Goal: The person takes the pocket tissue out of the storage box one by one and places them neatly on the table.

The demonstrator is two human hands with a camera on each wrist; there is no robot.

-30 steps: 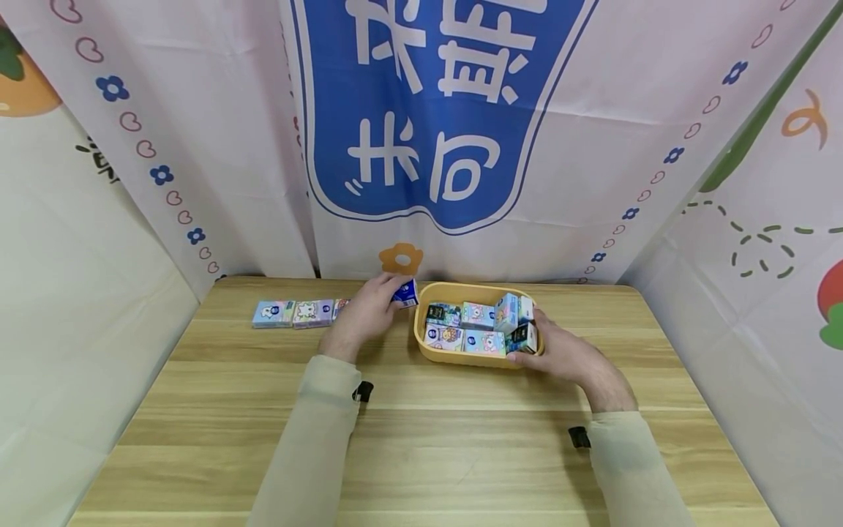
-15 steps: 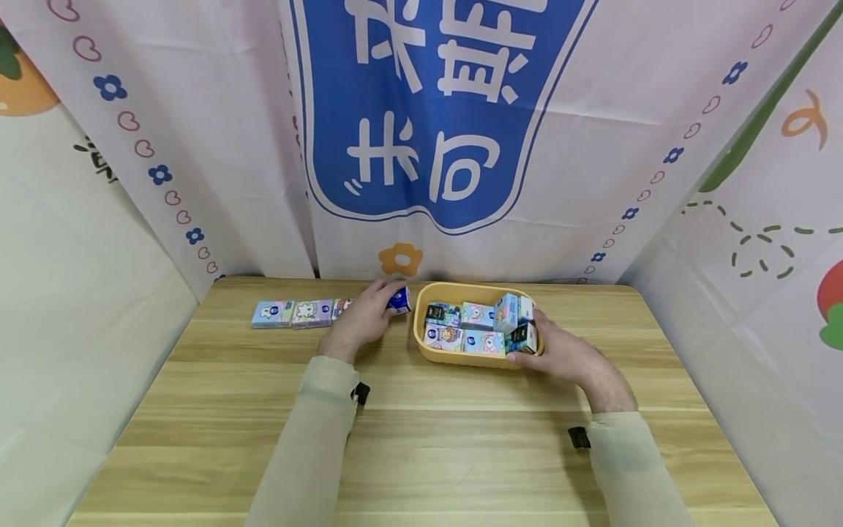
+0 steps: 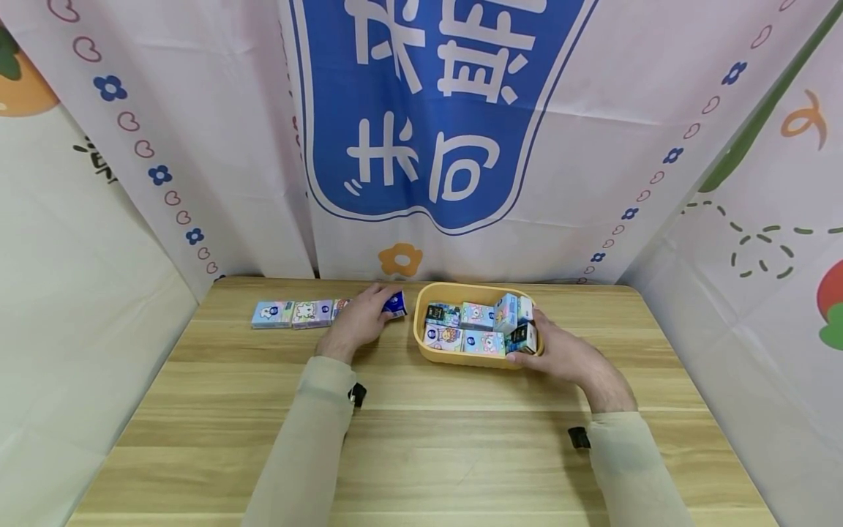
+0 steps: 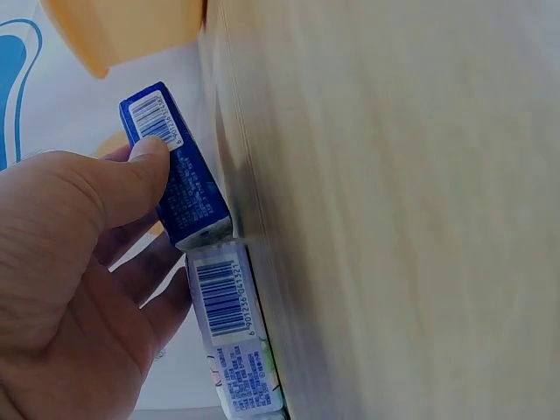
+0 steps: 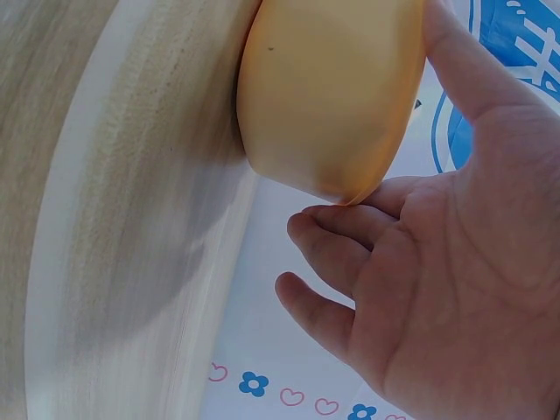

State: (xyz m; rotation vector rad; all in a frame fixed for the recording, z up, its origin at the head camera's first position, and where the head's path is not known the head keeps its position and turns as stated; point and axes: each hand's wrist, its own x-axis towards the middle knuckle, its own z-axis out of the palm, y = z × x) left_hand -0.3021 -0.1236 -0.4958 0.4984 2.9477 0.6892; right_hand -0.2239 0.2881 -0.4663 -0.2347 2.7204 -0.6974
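My left hand (image 3: pixel 358 320) pinches a dark blue pocket tissue pack (image 4: pixel 188 179) between thumb and fingers. It is tilted, its lower end against the end of a pale tissue pack (image 4: pixel 227 324) with a barcode. That pack belongs to a row at the back left, where a light blue pack (image 3: pixel 273 314) and a lilac pack (image 3: pixel 312 313) also lie; the hand hides part of the row. My right hand (image 3: pixel 566 353) grips the right end of a yellow basket (image 3: pixel 470 360), thumb at the front and fingers at the rim (image 5: pixel 385 171).
In the basket lie several colourful packs, among them a pink-and-blue pack (image 3: pixel 484 342), a light blue pack standing up (image 3: pixel 506 313) and a dark pack (image 3: pixel 523 338) at the right end. A printed curtain (image 3: pixel 573 183) hangs behind the wooden table (image 3: pixel 454 446).
My left hand has moved left and slightly down with the dark blue tissue pack, away from the basket toward the row. The right hand and the basket have stayed put.
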